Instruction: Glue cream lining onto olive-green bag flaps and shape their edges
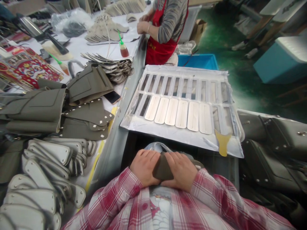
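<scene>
Close to my body, a dark olive leather-like piece [163, 168] is gripped between my two hands. My left hand [145, 167] is closed over its left side, and my right hand [181, 171] is closed over its right side. Fingers cover much of the piece, so its full shape and underside are hidden. Just beyond my hands lies a white slotted rack [134, 123]. Along its nearer row sit several pale, rounded strips [183, 114]. A yellow scraper-shaped piece [223, 143] rests at the rack's near right edge.
White-backed pieces with rivets [48, 199] pile up on the left table, below folded olive panels [35, 107] and a phone [112, 97]. A glue bottle [124, 49] stands farther back. A co-worker in a red apron [158, 48] stands across. Olive bags [275, 137] lie right.
</scene>
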Demonstrator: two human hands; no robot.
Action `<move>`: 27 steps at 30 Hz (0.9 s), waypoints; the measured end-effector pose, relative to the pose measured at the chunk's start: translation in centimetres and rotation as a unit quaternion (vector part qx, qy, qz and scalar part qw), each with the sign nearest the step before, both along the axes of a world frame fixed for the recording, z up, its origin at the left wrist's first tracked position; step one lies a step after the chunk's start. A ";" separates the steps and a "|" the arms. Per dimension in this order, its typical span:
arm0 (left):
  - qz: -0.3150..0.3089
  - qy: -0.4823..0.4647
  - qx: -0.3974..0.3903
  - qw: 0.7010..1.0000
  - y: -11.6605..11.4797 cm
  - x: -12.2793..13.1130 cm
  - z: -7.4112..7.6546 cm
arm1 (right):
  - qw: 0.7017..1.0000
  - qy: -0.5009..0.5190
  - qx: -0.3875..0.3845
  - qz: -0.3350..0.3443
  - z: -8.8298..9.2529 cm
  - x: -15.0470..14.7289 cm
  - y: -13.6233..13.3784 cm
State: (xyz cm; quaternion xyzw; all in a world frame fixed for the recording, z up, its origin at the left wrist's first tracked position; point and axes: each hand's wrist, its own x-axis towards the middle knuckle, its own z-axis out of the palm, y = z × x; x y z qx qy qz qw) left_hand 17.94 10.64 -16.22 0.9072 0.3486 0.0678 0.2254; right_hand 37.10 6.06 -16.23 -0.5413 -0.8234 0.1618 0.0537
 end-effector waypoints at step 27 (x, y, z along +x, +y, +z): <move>-0.001 -0.025 0.024 0.999 -0.5 -1.2 -0.3 | 0.999 -0.011 -0.029 -0.023 0.0 -1.4 0.6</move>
